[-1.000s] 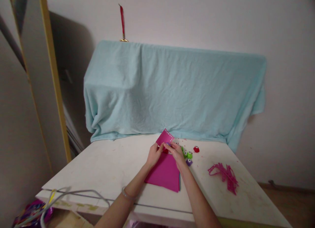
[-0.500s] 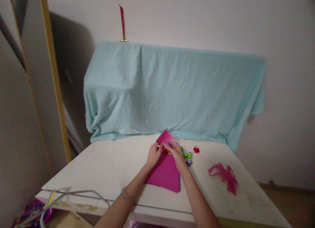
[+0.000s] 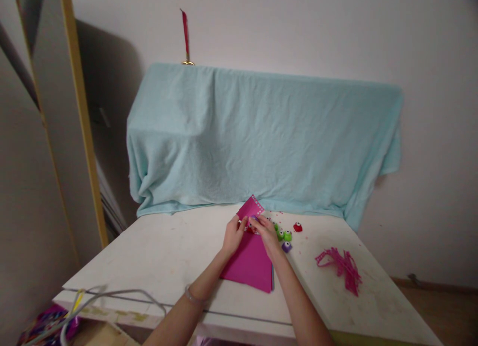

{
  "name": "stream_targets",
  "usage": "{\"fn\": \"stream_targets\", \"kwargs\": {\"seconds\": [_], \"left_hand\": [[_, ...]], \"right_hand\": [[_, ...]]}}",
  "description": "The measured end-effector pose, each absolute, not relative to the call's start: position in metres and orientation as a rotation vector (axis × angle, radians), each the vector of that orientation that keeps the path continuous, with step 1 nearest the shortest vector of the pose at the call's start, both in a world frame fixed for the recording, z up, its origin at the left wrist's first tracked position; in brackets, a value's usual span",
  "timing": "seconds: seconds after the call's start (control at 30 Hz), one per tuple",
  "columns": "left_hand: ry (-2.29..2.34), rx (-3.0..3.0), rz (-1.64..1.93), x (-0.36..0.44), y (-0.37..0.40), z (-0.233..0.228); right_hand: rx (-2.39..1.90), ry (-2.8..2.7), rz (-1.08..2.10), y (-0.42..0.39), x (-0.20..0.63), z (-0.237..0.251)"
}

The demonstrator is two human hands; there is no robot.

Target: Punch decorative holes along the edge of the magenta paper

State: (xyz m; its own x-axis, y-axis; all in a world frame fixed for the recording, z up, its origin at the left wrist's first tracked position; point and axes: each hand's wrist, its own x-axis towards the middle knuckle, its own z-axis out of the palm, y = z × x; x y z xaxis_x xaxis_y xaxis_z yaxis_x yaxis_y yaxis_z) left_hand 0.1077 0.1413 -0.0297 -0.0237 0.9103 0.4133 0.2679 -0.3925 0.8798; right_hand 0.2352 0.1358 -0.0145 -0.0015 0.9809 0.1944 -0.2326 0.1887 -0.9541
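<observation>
My left hand [image 3: 232, 235] and my right hand [image 3: 267, 232] meet over a stack of magenta paper sheets [image 3: 248, 264], fingers pinched close together. A small purple piece [image 3: 254, 217] shows at my right fingertips. What my left fingers grip is too small to make out. Between the hands lies something red with white spots [image 3: 250, 227], partly hidden. Behind them is a magenta paper piece [image 3: 249, 207] with a row of holes along its edge. Beside my right hand sit several small green figures [image 3: 287, 235] with eyes and a purple one [image 3: 287, 247].
A red figure [image 3: 298, 227] with an eye stands further right. Magenta perforated paper strips [image 3: 341, 267] lie in a heap on the white table [image 3: 160, 256]. A grey cable [image 3: 123, 291] crosses the front left edge. A light blue cloth [image 3: 261, 142] hangs behind.
My hands stay in nearly the same place. The fingers have shifted slightly, and more of the red thing between them shows.
</observation>
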Motion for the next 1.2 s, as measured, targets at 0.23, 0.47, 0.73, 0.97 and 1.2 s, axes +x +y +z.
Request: {"fn": "stream_targets", "kwargs": {"seconds": [0.23, 0.47, 0.73, 0.97, 1.2], "left_hand": [[1.252, 1.666, 1.449, 0.107, 0.139, -0.027], [1.208, 1.711, 1.46, 0.109, 0.14, -0.029], [1.21, 1.706, 1.457, 0.11, 0.14, -0.027], [1.237, 1.641, 1.549, 0.108, 0.13, -0.017], [1.153, 1.588, 1.94, 0.109, 0.081, 0.076]], "right_hand": [[-0.884, -1.085, 1.228, 0.132, 0.235, -0.01], [-0.844, -1.03, 1.26, 0.129, 0.235, -0.006], [-0.835, -1.027, 1.255, 0.128, 0.236, -0.005], [-0.865, -1.016, 1.234, 0.131, 0.238, -0.009], [-0.892, -0.999, 1.267, 0.133, 0.242, -0.014]]}}
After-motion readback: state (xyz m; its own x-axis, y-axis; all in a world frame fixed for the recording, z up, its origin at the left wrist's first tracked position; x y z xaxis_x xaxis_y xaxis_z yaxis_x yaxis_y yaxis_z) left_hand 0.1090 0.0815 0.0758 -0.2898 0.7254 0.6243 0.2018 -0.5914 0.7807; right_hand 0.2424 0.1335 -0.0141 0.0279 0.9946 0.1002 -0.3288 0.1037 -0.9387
